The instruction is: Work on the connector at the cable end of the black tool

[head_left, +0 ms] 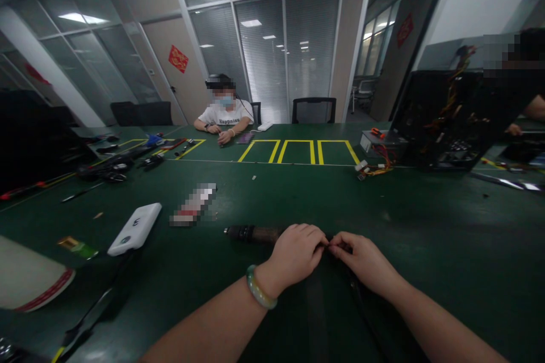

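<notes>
My left hand (296, 252), with a pale green bangle on the wrist, is closed over a dark cylindrical tool (251, 233) that lies on the green table (298, 193). My right hand (361, 256) meets it fingertip to fingertip, pinching something small and dark that I cannot make out. A black strap or cable (317, 306) runs from under the hands toward me.
A white box-shaped device (135, 228) lies to the left, with a blurred item (193, 205) beside it. Yellow tape rectangles (298, 151) mark the far table. An open computer case (443, 119) with wires stands at right. A person (224, 113) sits across; tools (114, 167) lie at left.
</notes>
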Demonstrator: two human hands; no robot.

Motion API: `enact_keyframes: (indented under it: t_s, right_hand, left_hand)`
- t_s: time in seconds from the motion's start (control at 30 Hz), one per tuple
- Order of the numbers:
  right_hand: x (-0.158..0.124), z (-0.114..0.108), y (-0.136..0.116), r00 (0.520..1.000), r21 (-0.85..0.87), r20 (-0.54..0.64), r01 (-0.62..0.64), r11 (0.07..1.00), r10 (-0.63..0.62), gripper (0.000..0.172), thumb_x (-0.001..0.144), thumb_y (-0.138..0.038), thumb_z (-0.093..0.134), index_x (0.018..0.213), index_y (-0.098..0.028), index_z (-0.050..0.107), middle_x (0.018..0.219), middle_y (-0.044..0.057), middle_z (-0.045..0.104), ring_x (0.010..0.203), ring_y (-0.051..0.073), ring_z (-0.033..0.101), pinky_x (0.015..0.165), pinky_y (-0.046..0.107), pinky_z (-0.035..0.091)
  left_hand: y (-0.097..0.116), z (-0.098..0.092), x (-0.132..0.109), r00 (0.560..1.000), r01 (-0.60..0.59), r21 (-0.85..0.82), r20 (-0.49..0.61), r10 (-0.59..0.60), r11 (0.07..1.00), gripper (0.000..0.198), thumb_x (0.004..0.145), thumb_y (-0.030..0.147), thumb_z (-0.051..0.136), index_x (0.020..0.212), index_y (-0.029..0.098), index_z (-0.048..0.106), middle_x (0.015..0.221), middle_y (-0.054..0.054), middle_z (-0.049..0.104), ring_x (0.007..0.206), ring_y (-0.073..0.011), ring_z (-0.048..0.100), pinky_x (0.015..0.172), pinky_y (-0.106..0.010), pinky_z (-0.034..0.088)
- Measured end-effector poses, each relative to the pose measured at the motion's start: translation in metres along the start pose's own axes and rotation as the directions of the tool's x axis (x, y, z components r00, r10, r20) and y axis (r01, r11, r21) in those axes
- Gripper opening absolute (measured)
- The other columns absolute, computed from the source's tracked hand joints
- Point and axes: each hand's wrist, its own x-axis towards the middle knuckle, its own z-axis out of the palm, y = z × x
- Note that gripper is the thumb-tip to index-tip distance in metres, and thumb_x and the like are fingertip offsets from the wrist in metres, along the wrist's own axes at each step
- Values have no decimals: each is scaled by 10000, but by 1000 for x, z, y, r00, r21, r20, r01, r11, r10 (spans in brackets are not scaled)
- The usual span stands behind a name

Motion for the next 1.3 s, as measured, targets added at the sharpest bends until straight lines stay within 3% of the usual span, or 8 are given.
enact_keyframes:
  t_s: [0.93,1.3]
  right_hand:
    - [-2,2,-4,1000,8,-16,-11,1000,11,177,882,-333,536,837,-210,654,801,-5,695,745,169,642,644,251,428]
    - [0,11,-3,994,-132,-102,-52,990,38,207,864,-398,566,843,-227,681,789,5,702,709,178,629,618,260,399]
  left_hand:
    - [3,0,0,999,30,-8,-21,-30,1000,194,896,197,579,1089,213,561,1058,-17,635,1005,-194,576,877,-345,427]
    - [6,-2,-3,1000,22,23,-17,-21,1000,221,897,190,573,1115,223,554,1088,-9,634,1043,-180,571,927,-335,424]
